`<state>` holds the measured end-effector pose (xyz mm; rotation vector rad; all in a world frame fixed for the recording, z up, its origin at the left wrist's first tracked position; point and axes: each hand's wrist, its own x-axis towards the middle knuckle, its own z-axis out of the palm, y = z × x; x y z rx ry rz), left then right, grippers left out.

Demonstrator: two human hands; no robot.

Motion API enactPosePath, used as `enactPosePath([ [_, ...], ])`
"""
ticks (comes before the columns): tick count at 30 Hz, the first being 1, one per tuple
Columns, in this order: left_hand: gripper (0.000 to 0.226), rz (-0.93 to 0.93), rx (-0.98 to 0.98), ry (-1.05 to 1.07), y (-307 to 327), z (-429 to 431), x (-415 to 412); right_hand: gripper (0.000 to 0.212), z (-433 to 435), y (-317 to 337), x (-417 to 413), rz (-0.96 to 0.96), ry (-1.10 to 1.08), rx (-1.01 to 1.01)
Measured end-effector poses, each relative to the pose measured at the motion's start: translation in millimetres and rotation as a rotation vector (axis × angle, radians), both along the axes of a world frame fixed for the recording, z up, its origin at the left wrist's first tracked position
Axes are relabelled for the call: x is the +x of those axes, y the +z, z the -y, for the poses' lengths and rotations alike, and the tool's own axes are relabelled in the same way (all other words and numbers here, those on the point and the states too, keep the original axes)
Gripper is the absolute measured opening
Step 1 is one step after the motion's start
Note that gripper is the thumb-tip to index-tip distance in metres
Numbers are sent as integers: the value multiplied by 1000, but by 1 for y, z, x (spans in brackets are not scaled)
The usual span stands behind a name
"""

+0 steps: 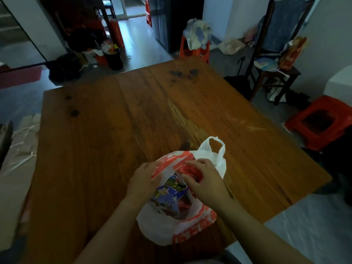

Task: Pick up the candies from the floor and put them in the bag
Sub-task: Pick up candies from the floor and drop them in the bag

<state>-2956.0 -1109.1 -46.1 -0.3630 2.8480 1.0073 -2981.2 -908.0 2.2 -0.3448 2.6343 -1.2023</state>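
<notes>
Head view looks down on a white-and-red plastic bag [162,229] lying on the wooden counter [114,121] close to the person, its mouth turned up and away from them. The hands are apart, one on each side of that mouth. The left hand [142,180] grips the left rim, probably to hold the thin plastic open and stop the bag sliding. The right hand [205,180] has its thumb and fingers curled round a red packet [190,171] at the opening, apparently pushing it inside. A blue packet [169,195] with green lettering already sits in the bag between the two hands, among more red wrappers. One loop handle [217,149] stands free beyond the right hand. The floor in view is dim, and no loose candies can be made out on it.
</notes>
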Motion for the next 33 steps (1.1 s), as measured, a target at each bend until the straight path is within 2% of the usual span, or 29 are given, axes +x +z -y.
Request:
enactPosePath([
  [6, 30, -21, 120, 33, -5, 5, 18, 35, -26, -31, 15, 94, 38, 199],
  [10, 23, -101, 169, 121, 3, 4, 22, 35, -62, -37, 20, 127, 8, 326],
  [13, 22, -172, 128, 175, 11, 6, 13, 39, -61, -30, 16, 109, 4, 313],
  [17, 21, -182, 102, 205, 20, 8, -3, 35, -27, -16, 5, -25, 27, 223],
  [21, 18, -173, 99, 211, 20, 12, -10, 36, 15, -11, -7, -10, 41, 141],
  [28, 19, -73, 127, 135, 19, 16, -11, 39, 29, -31, -18, 7, 123, 324],
  [31, 24, -2, 59, 84, 23, 14, -10, 46, 17, -22, -10, -3, 87, 309],
  [33, 32, -18, -22, 57, 29, 9, -8, 50, 7, -12, 0, -6, 55, 307],
])
